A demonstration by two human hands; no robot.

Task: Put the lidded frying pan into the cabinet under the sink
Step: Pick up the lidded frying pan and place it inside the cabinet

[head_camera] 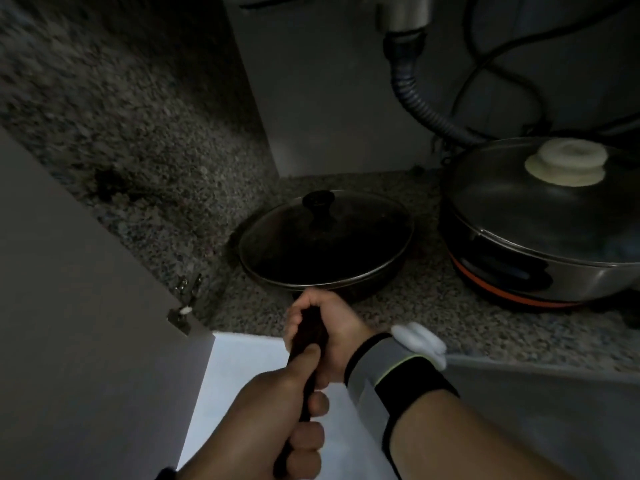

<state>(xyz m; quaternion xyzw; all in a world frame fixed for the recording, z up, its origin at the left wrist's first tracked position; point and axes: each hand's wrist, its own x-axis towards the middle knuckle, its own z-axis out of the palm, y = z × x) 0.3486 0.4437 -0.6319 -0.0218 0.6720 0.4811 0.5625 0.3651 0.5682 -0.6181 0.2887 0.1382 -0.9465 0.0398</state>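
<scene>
Head view, looking down into a dim cabinet under a sink. I see a dark frying pan [325, 268] with a glass lid [322, 237] sitting on the speckled stone cabinet floor [415, 299], toward the near left of the opening. The lid has a black knob [318, 202] at its centre. The pan's long dark handle [308, 344] runs toward me, out over the cabinet's front edge.

Both hands are clamped on that handle. The right hand [322, 337] grips it close to the pan, its fingers [294, 320] wrapped around from the left side, and the wrist wears a grey and black band [384, 375] with a white piece on it. The left hand [287, 410] grips further back, nearer me, fingers curled shut around the handle.

To the right of the frying pan, apart from it, stands a larger steel pot [540, 244] with a glass lid, a pale knob [564, 161] and an orange band at its base. A corrugated drain hose [415, 102] and dark cables [502, 64] hang behind. An open cabinet door [86, 306] is at the near left.

I cannot read any brand, label or writing anywhere.
</scene>
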